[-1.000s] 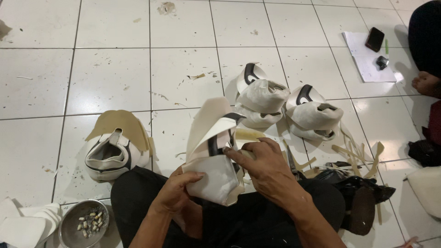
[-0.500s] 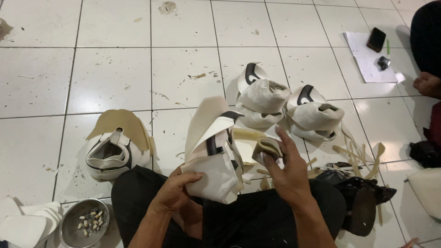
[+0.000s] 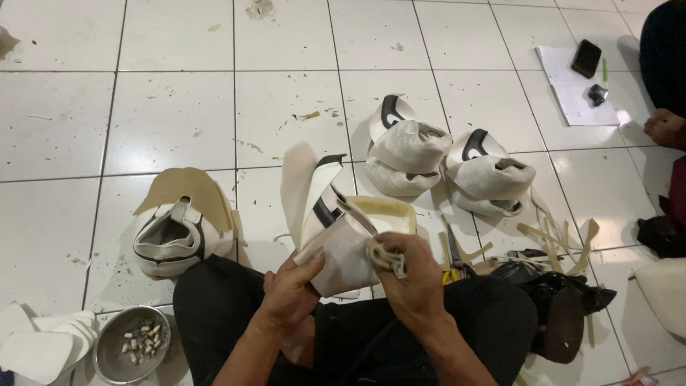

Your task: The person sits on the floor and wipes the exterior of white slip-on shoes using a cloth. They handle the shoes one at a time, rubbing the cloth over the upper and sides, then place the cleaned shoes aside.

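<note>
Sitting on a white tiled floor [image 3: 179, 107], a person holds a white and black shoe upper [image 3: 336, 236] over their lap with both hands.

Left hand [image 3: 289, 293] supports the upper from below, fingers curled closed against its lower edge. Right hand [image 3: 411, 275] grips the upper's right side, fingers closed around a small folded pale strip [image 3: 384, 256]. Three more finished uppers [image 3: 407, 154] sit on the floor, two ahead and one to the left. A metal bowl [image 3: 132, 343] of small pieces rests at lower left; trimmed scraps [image 3: 554, 239] lie to the right.
</note>
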